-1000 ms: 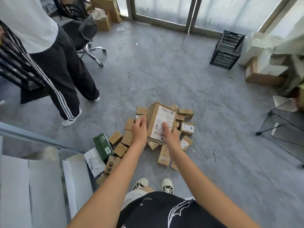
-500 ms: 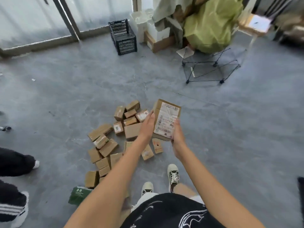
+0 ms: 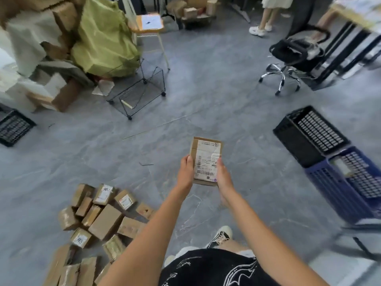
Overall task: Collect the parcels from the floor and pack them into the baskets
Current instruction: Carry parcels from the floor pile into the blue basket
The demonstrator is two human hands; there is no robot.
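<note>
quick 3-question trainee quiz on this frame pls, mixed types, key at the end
1. True or false: the labelled parcel rests on the floor.
2. Which basket lies nearest the held parcel? A) the black basket at the left edge B) the black basket at the right C) the wire basket
3. Fill in: the parcel is held by ___ hand(s).

Key:
1. False. The left hand and right hand grip it by its sides, above the floor.
2. B. It sits beside the blue basket.
3. Both.

Labelled brown parcel (held aloft)
</note>
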